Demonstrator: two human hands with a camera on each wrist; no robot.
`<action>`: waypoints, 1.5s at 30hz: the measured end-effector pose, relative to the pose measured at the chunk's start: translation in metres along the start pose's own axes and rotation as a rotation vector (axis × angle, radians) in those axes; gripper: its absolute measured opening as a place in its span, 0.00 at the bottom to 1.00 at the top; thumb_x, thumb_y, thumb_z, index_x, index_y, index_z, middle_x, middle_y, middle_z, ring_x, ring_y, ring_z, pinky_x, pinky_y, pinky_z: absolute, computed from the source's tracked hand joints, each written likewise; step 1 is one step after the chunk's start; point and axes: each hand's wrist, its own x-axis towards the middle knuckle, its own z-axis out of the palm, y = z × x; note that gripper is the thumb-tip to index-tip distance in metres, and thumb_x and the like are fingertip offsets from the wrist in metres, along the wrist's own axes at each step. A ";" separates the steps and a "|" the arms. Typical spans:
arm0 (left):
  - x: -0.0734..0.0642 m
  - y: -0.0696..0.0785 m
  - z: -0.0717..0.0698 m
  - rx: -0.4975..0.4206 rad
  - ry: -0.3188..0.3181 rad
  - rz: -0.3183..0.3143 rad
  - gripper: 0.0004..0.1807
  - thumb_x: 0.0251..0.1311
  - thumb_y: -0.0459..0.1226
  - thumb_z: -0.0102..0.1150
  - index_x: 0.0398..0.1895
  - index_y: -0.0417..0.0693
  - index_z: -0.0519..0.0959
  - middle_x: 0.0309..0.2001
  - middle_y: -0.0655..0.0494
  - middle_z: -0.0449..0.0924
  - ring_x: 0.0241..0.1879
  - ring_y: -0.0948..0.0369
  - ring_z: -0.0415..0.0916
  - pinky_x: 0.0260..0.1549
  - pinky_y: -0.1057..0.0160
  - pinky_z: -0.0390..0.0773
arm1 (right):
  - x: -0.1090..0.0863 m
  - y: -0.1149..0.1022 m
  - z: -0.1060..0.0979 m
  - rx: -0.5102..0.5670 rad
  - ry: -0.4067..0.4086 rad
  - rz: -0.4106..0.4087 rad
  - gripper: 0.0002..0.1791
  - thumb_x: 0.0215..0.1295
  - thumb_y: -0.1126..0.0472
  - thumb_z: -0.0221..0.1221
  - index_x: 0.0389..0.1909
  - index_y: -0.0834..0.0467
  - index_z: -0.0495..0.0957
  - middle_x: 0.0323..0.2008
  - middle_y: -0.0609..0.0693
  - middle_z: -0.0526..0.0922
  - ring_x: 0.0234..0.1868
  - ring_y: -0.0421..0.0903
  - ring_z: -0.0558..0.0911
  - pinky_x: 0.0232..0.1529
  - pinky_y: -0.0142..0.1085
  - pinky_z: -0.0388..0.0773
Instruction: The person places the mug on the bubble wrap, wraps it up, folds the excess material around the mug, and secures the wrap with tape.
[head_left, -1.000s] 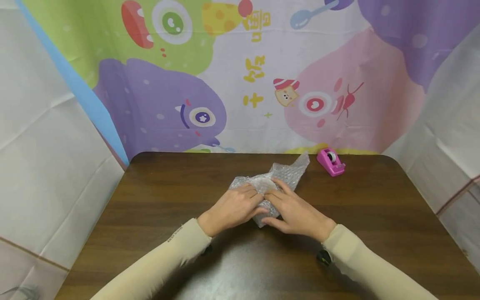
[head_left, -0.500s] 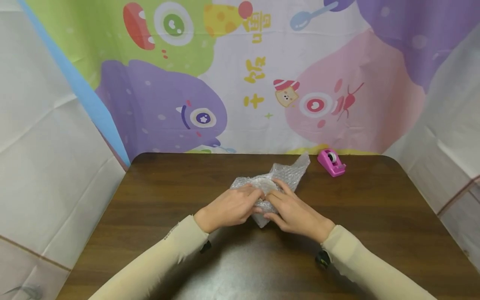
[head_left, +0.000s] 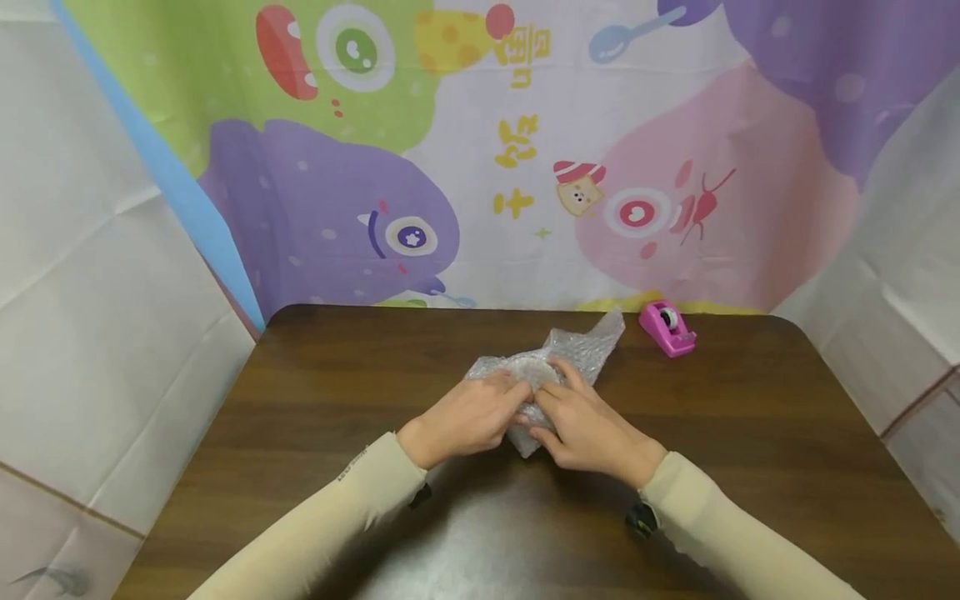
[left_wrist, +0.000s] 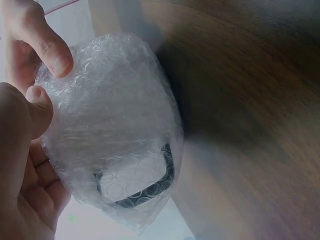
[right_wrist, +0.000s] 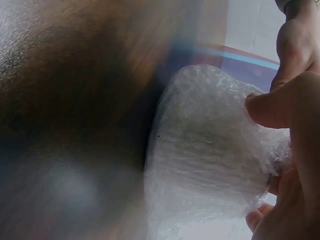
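Observation:
A rounded, whitish thing wrapped in bubble wrap (head_left: 536, 372) stands on the table between my two hands, and a loose tail of the wrap trails off to the back right. Through the plastic a black curved strip (left_wrist: 145, 192) shows in the left wrist view. My left hand (head_left: 468, 418) grips the wrap at the top from the left, fingers curled inward. From the right, my right hand (head_left: 592, 429) holds the wrap (right_wrist: 210, 145) with thumb and fingers, its fingertips close against the left hand's. The hands partly cover the top of the bundle.
A pink tape dispenser (head_left: 667, 329) stands at the table's back edge, right of the wrap's tail. Behind the brown wooden table (head_left: 337, 367) hangs a cartoon-printed cloth (head_left: 487, 258), and pale sheets (head_left: 90, 275) line both sides.
The left hand's fingers and thumb have shifted slightly on the top of the wrap, close to the right hand. The right hand keeps nearly the same hold, and the bundle stays in place.

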 end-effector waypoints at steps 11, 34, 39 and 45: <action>0.001 0.000 -0.004 -0.031 -0.083 -0.037 0.11 0.74 0.45 0.57 0.44 0.47 0.74 0.34 0.58 0.83 0.41 0.57 0.85 0.61 0.57 0.80 | -0.003 0.000 -0.004 -0.005 -0.018 -0.006 0.17 0.68 0.52 0.67 0.47 0.62 0.82 0.42 0.52 0.83 0.51 0.51 0.82 0.79 0.55 0.56; -0.001 0.001 -0.014 0.121 -0.077 0.013 0.14 0.74 0.51 0.57 0.37 0.52 0.81 0.30 0.63 0.81 0.37 0.62 0.77 0.46 0.64 0.81 | 0.000 -0.002 -0.006 -0.032 -0.067 0.015 0.15 0.68 0.52 0.67 0.45 0.59 0.84 0.40 0.51 0.83 0.48 0.50 0.82 0.78 0.55 0.58; 0.000 0.001 -0.011 0.085 -0.087 0.006 0.13 0.75 0.48 0.56 0.36 0.52 0.82 0.29 0.63 0.81 0.35 0.62 0.76 0.41 0.64 0.81 | -0.001 0.001 -0.013 -0.018 -0.072 0.002 0.24 0.68 0.48 0.67 0.53 0.63 0.83 0.49 0.56 0.83 0.61 0.58 0.79 0.76 0.55 0.64; 0.001 0.001 -0.010 0.053 -0.098 -0.010 0.14 0.75 0.47 0.56 0.31 0.52 0.79 0.28 0.61 0.76 0.33 0.62 0.74 0.38 0.63 0.79 | -0.003 0.006 -0.026 0.034 -0.056 0.010 0.31 0.65 0.45 0.69 0.60 0.62 0.79 0.57 0.60 0.80 0.66 0.61 0.76 0.69 0.52 0.73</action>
